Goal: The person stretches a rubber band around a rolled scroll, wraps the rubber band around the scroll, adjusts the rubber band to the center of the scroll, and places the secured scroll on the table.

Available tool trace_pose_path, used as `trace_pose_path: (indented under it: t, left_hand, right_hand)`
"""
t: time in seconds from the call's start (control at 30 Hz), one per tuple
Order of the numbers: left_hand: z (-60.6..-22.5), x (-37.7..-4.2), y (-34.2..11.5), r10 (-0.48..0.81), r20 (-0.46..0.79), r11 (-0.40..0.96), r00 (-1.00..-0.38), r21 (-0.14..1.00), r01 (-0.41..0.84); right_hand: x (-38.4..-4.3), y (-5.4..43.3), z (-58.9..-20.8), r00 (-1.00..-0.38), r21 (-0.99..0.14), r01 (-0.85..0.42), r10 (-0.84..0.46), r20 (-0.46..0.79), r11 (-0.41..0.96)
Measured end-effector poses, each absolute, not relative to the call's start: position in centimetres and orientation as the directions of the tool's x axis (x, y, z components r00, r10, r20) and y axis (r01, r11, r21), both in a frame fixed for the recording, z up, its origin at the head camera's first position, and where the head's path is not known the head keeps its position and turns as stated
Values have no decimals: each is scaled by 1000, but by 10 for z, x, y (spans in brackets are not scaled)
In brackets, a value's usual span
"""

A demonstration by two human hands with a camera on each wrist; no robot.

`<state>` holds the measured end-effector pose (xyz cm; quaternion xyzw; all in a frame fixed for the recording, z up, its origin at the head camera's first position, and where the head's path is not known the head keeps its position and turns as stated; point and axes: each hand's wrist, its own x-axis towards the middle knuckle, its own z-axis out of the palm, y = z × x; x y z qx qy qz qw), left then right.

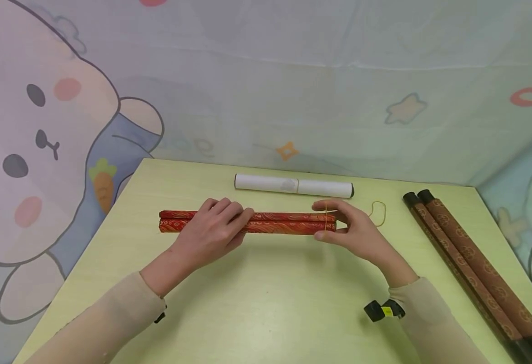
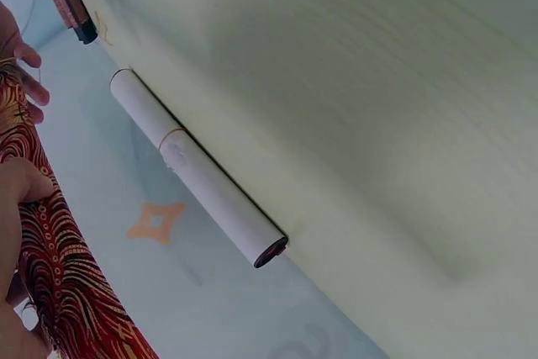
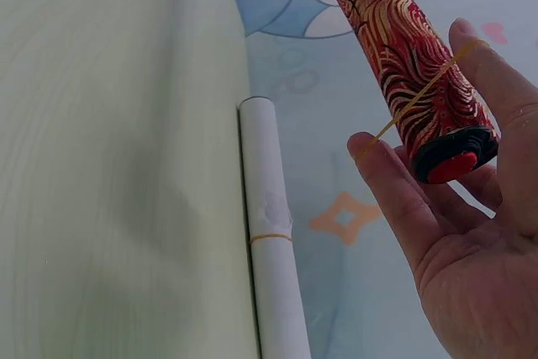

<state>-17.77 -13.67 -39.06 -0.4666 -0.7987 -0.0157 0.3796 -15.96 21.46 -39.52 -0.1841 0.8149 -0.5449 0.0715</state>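
My left hand (image 1: pixel 216 227) grips a red scroll with gold swirls (image 1: pixel 289 227), fingers over its top left of the middle. It looks like two rolls side by side, held level above the table. At its right end my right hand (image 1: pixel 357 230) spreads thumb and fingers apart around the scroll. A thin yellow rubber band (image 3: pixel 416 104) stretches between the thumb and a fingertip, crossing the scroll near that end. The right wrist view shows a dark end with a red cap (image 3: pixel 454 167) inside the spread hand.
Behind the hands lies a white rolled scroll (image 1: pixel 266 182) with a band round it. A loose yellow rubber band (image 1: pixel 384 212) is on the pale table (image 1: pixel 266 303), right of my right hand. Two brown patterned scrolls (image 1: pixel 471 263) with black ends lie along the right side.
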Motion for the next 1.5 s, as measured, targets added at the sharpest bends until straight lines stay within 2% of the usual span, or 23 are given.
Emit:
trace_pose_path:
  t: [0.23, 0.5, 0.67, 0.8, 0.93, 1.17, 1.37, 1.5]
  left_hand:
    - [-393, -179, -136, 729, 647, 541, -225, -344, 767]
    - [-396, -180, -137, 676, 715, 534, -181, -305, 789]
    - [-397, -179, -138, 652, 735, 544, -185, -284, 789]
    - [-396, -179, -137, 619, 761, 561, -194, -256, 787]
    - [-397, -181, -135, 587, 784, 568, -202, -222, 792]
    - [-397, -182, -133, 564, 780, 613, -272, -174, 771]
    - [-399, -183, -133, 549, 778, 624, -306, -138, 769]
    - [-399, -183, -133, 540, 765, 638, -350, -101, 763]
  right_hand:
    - [-158, 213, -393, -917, -906, -220, -393, 66, 361]
    - [-155, 215, -393, -943, -920, -129, -332, -2, 370]
    - [-154, 217, -399, -938, -967, -66, -345, -23, 245]
    - [-154, 217, -406, -929, -986, -71, -371, 11, 150]
    - [-153, 214, -413, -936, -982, -116, -348, 57, 150]
    - [-144, 210, -419, -935, -942, -274, -285, 213, 193]
    - [-139, 209, -422, -878, -849, -457, -285, 384, 266]
    - [-135, 208, -422, -862, -824, -488, -310, 402, 288]
